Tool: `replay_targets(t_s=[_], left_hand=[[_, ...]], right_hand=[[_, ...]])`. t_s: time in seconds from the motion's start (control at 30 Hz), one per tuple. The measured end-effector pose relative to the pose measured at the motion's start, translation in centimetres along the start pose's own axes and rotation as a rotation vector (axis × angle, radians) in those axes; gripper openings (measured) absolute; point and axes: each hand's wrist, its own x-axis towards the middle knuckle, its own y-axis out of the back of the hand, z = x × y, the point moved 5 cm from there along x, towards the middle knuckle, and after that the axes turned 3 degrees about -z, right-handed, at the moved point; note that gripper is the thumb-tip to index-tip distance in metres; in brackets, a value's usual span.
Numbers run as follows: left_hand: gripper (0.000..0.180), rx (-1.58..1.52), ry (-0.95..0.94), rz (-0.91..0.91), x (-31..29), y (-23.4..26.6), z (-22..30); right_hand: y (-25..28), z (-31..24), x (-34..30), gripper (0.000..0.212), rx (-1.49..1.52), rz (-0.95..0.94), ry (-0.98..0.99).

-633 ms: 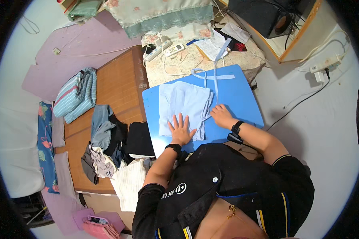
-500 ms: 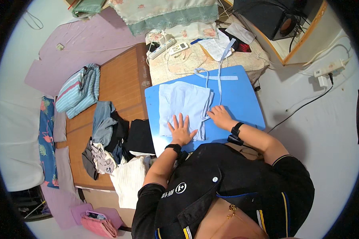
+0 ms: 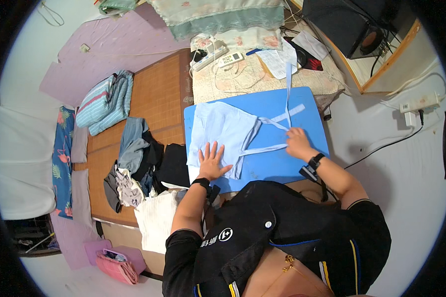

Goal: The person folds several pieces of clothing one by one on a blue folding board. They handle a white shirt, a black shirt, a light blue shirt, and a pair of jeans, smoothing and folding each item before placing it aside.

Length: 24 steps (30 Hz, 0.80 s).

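Observation:
A folded light blue garment with long fabric straps [image 3: 220, 123] lies on the blue tabletop [image 3: 272, 171]. My left hand [image 3: 212, 162] rests flat on its near part, fingers spread. To the right, my right hand [image 3: 300, 142] is closed on the straps [image 3: 265, 150], two of which run from the garment to my fingers. Another length of strap extends from there to the far edge, over the papers. Just beyond my right hand, a pale strip [image 3: 290, 113] lies slantwise on the tabletop.
Beyond the table, a cloth-covered surface holds a power strip [image 3: 209, 57], a remote control [image 3: 231, 60] and papers [image 3: 277, 62]. At the left, a bed with a brown mat [image 3: 158, 94] bears a striped quilt [image 3: 104, 101] and piled clothes [image 3: 134, 143]. A speaker [image 3: 369, 42] stands far right.
My right hand has moved right and pulled the straps out sideways. The garment has slid left and spread at its right side. My left hand stays pressed on the cloth.

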Motion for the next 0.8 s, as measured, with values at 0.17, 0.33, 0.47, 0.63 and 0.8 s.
replay_targets(t_s=[0.17, 0.33, 0.47, 0.63, 0.8], left_hand=[[0.085, -0.008, 0.009, -0.021, 0.2, -0.1, -0.7], [0.085, -0.024, 0.036, -0.035, 0.8, -0.1, 0.0], [0.089, -0.014, 0.062, -0.102, 1.4, -0.1, 0.5], [0.089, -0.067, -0.013, -0.305, 1.6, 1.7, 0.4], [0.094, -0.288, -0.196, -0.311, 3.3, 3.4, -0.3]], right_hand=[[4.6, 6.7, -2.0, 0.023, 0.038, 0.038, -0.366], [12.5, 7.3, -3.3, 0.018, 0.088, 0.311, -0.470], [18.4, 4.5, -2.6, 0.015, -0.085, 0.498, -0.510], [20.3, 2.1, 0.6, 0.015, 0.598, 0.490, -0.477], [20.4, -2.7, 4.8, 0.020, 0.794, 0.472, -0.411]])
